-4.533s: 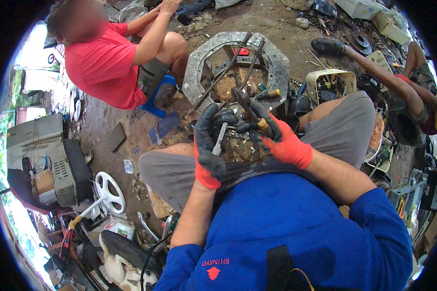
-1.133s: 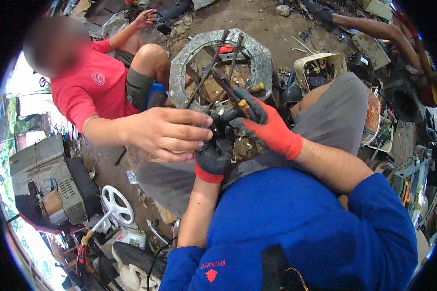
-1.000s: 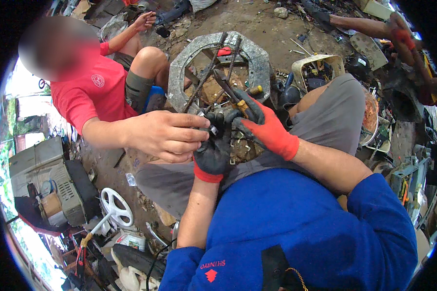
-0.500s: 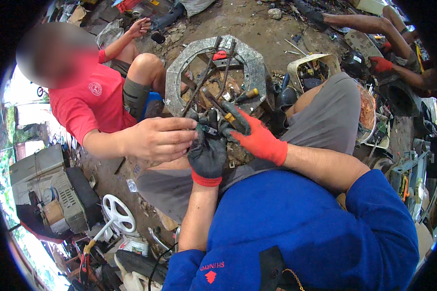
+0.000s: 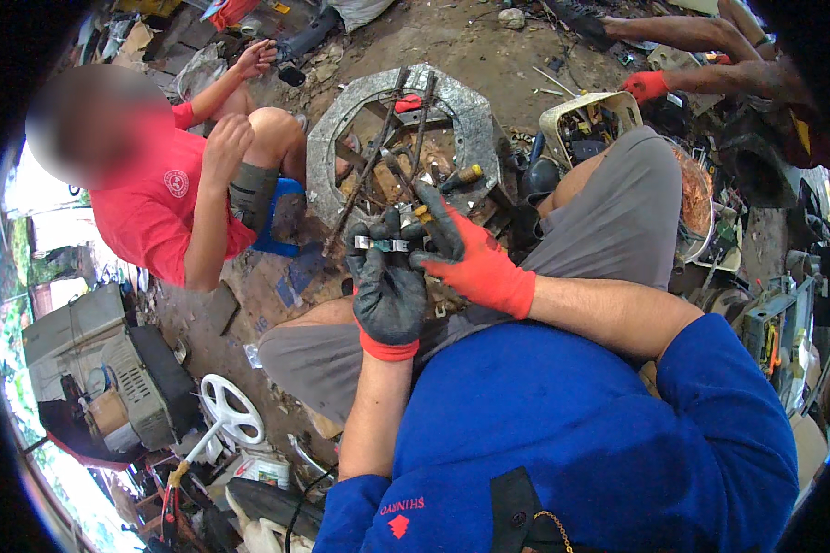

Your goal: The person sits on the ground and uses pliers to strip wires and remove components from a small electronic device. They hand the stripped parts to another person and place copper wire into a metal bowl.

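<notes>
My left hand (image 5: 389, 300), in a black-palmed glove with a red cuff, is turned palm up. It holds a small green circuit board (image 5: 382, 244) with silvery metal ends across its fingers. Close beside it, my right hand (image 5: 475, 263) wears a red and black glove, its thumb and a fingertip near the board's right end. A long tool with a yellow handle (image 5: 422, 214) runs out from under the right fingers, its dark shaft pointing away; its exact kind is hard to make out. Beyond both hands stands an octagonal metal frame (image 5: 337, 120).
On the frame lie two rusty bars (image 5: 378, 152), a yellow-and-black handled tool (image 5: 461, 177) and a red object (image 5: 408, 103). A co-worker in a red shirt (image 5: 148, 212) sits at left. A beige bin (image 5: 632, 109) of scrap stands right; another person's red-gloved hand (image 5: 646, 86) is behind it.
The co-worker's hand has drawn back from the board toward their own chest. The board now lies in full view on my left fingers. At far right, the other person's red-gloved hand has moved leftward.
</notes>
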`<state>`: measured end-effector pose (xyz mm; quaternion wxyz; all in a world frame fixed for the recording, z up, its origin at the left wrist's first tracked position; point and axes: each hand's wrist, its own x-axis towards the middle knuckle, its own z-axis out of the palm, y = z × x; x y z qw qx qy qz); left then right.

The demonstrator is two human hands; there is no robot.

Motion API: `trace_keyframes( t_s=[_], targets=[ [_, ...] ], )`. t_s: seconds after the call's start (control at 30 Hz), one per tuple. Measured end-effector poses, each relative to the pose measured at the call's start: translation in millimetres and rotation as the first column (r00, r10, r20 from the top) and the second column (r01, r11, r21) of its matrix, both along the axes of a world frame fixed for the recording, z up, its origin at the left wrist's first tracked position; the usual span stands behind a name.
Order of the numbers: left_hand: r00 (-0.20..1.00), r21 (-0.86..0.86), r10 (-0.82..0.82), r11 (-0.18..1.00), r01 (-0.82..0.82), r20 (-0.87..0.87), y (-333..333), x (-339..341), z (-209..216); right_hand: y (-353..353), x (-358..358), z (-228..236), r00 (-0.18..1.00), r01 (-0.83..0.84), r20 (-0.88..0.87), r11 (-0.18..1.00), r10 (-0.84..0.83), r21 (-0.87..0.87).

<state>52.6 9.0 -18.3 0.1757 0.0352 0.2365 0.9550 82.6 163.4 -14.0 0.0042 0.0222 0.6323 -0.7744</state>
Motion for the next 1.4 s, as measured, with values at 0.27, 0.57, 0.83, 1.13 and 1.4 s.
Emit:
trace_keyframes(
  t_s=[0.27,0.57,0.83,1.13,1.4],
  targets=[
    [0.997,-0.033,0.05,0.998,-0.048,0.059,-0.3,4.6,2.4,0.2,0.4,-5.7,0.999,0.016,0.035,0.995,-0.019,0.1],
    [0.983,0.058,0.09,0.993,-0.101,0.161,-14.7,-10.5,2.1,2.0,1.0,-8.3,1.0,0.001,0.025,0.984,-0.006,0.179],
    [0.956,-0.121,0.006,0.992,0.031,0.293,-37.3,0.5,-12.3,4.5,0.4,-6.9,0.968,0.153,-0.249,0.849,-0.026,0.506],
    [0.998,-0.836,0.064,0.547,-0.038,-0.003,-18.5,17.6,18.6,14.3,0.1,4.1,0.958,0.101,-0.283,0.887,0.035,0.45],
    [0.984,-0.806,0.125,0.564,-0.178,-0.131,-16.8,16.4,24.1,21.5,-5.5,4.7,0.997,-0.037,-0.066,0.998,0.041,0.06]
  ],
)
